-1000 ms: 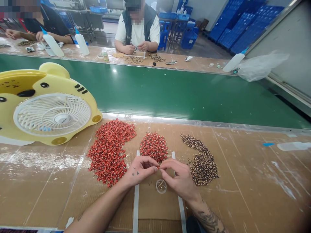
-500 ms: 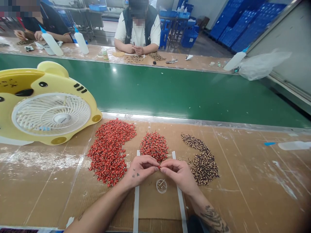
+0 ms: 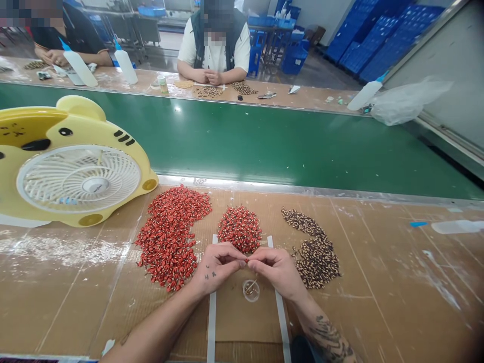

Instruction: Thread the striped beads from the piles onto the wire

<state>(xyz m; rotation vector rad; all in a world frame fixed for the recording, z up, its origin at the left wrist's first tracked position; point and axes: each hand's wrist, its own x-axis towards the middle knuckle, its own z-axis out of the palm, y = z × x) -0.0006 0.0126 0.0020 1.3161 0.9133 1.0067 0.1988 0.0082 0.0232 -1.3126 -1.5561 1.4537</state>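
Left hand (image 3: 217,267) and right hand (image 3: 278,269): both grips are closed, fingertips pressed together, pinching one small red bead (image 3: 247,261) between them. The fingertips hide most of it, so its shape cannot be read. On the cardboard-covered tabletop (image 3: 378,282), measured from the pinch: red bead piles (image 3: 166,237) at 9 and 12 o'clock, speckled brown beads (image 3: 316,262) at 3, a clear cup (image 3: 251,290) at 6. The pinch is unchanged from the earlier frame.

On the bench (image 3: 378,282) I had a desk fan (image 3: 78,185) at left, bead heaps (image 3: 168,237) in a row to its right, a small dish (image 3: 251,291) before the middle heap (image 3: 239,229) between two strips (image 3: 212,312), and a conveyor belt (image 3: 245,146) behind.
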